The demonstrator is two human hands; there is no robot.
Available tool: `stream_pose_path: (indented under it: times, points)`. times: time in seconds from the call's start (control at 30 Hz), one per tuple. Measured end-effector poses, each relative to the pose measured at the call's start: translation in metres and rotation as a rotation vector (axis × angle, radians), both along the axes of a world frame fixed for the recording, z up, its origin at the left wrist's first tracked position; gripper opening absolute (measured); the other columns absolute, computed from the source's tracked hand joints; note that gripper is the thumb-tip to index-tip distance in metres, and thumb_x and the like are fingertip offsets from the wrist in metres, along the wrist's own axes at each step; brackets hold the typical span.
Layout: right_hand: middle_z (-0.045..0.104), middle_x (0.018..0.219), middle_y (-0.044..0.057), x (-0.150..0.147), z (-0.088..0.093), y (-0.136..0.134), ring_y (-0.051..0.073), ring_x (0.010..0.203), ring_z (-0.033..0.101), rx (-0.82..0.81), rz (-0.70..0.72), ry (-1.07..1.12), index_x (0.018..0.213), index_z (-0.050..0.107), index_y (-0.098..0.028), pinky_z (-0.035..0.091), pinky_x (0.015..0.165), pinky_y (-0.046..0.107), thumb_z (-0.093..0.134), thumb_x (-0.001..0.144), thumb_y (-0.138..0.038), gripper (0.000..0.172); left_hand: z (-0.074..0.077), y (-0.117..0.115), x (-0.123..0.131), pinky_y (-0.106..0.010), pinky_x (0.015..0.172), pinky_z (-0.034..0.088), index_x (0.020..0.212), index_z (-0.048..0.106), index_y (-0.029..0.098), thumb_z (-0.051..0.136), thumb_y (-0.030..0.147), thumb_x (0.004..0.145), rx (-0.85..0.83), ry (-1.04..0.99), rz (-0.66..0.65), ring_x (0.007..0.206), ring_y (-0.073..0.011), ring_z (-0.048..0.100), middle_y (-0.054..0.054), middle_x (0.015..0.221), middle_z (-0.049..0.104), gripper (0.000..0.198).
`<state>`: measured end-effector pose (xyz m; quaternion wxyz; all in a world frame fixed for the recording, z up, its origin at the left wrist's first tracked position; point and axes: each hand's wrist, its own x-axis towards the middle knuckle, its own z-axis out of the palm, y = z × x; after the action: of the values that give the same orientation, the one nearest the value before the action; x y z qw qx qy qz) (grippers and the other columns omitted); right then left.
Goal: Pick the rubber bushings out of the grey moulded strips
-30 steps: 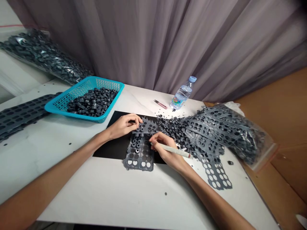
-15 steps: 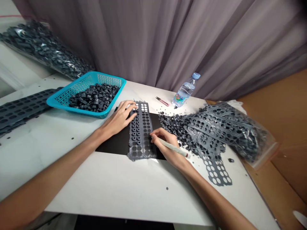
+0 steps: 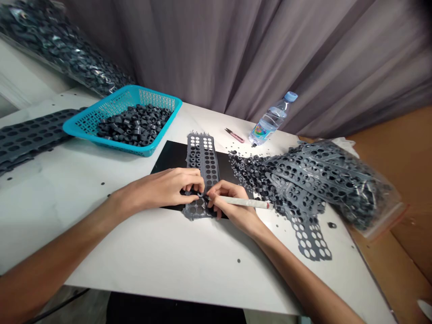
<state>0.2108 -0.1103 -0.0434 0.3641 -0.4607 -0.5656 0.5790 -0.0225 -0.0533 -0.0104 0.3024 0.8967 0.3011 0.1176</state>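
Strip (image 3: 204, 164): dark grey, round holes in columns. Mat (image 3: 170, 155): black. Pen-like tool (image 3: 243, 202): off-white, red end. Basket (image 3: 108, 143), 10 o'clock: turquoise, lattice sides. Curtain (image 3: 189, 67), 12 o'clock: mauve-grey.

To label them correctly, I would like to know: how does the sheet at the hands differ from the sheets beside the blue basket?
The central sheet lies mostly over the black mat; the basket-side sheets lie away from it. The central sheet carries some dark rings; the basket-side sheets show none. Both are dark grey with rows of round holes.
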Motion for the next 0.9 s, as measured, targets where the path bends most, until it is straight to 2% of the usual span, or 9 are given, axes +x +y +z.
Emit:
stream_pose_path:
  times: [0.33,0.47,0.53,0.63,0.73,0.8,0.9]
  points:
    - [0.068,0.075,0.0,-0.003,0.003,-0.002,0.011,0.055,0.054,0.039,-0.011,-0.109,0.09,0.065,-0.019,0.044,0.048,0.021,0.064,0.092,-0.031,0.012,-0.003,-0.004,0.001,-0.031,0.073,0.049,0.104,0.07,0.025,0.059,0.03,0.098,0.03,0.017,-0.001,0.081,-0.0188,0.065,-0.002,0.097,0.066,0.013]
    - [0.063,0.072,-0.002,-0.005,0.004,-0.005,0.012,0.061,0.052,0.156,-0.002,-0.234,0.086,0.065,-0.019,0.039,0.054,0.022,0.061,0.093,-0.027,0.01,-0.002,-0.013,0.007,-0.034,0.082,0.05,0.097,0.068,0.021,0.048,0.027,0.105,0.104,0.03,-0.008,0.088,-0.0203,0.066,-0.004,0.101,0.066,0.022]
    - [0.061,0.071,-0.003,-0.006,0.005,-0.007,0.012,0.063,0.05,0.219,-0.011,-0.277,0.083,0.064,-0.019,0.038,0.057,0.023,0.06,0.093,-0.025,0.012,-0.001,-0.015,0.008,-0.035,0.084,0.051,0.096,0.067,0.02,0.047,0.029,0.106,0.095,-0.046,0.011,0.089,-0.0204,0.066,-0.005,0.099,0.067,0.023]
    - [0.062,0.072,-0.002,-0.006,0.004,-0.009,0.012,0.065,0.053,0.226,-0.041,-0.277,0.082,0.064,-0.019,0.039,0.059,0.023,0.06,0.092,-0.024,0.011,0.004,-0.008,0.004,-0.034,0.084,0.055,0.098,0.067,0.02,0.056,0.04,0.103,-0.008,-0.322,0.246,0.087,-0.0195,0.066,-0.004,0.097,0.069,0.022]
    - [0.066,0.074,-0.001,-0.006,0.003,-0.009,0.013,0.064,0.057,0.12,-0.047,-0.18,0.084,0.064,-0.02,0.042,0.056,0.022,0.061,0.089,-0.023,0.007,0.01,0.005,-0.006,-0.036,0.083,0.061,0.098,0.067,0.02,0.062,0.046,0.098,-0.199,-0.572,0.486,0.089,-0.0205,0.069,-0.006,0.099,0.07,0.026]
    - [0.067,0.074,-0.001,-0.005,0.003,-0.006,0.012,0.058,0.057,0.033,-0.059,-0.08,0.088,0.064,-0.02,0.043,0.049,0.021,0.062,0.09,-0.026,0.006,0.011,0.01,-0.011,-0.039,0.086,0.063,0.098,0.068,0.02,0.064,0.045,0.097,-0.347,-0.616,0.492,0.096,-0.0233,0.071,-0.008,0.105,0.072,0.025]
    - [0.066,0.07,-0.002,-0.002,0.004,-0.001,0.011,0.046,0.055,-0.001,-0.127,0.012,0.091,0.063,-0.02,0.045,0.041,0.021,0.063,0.091,-0.031,0.011,0.006,0.008,-0.011,-0.044,0.098,0.062,0.104,0.071,0.021,0.067,0.041,0.096,-0.542,-0.6,0.413,0.111,-0.0273,0.072,-0.011,0.117,0.074,0.022]
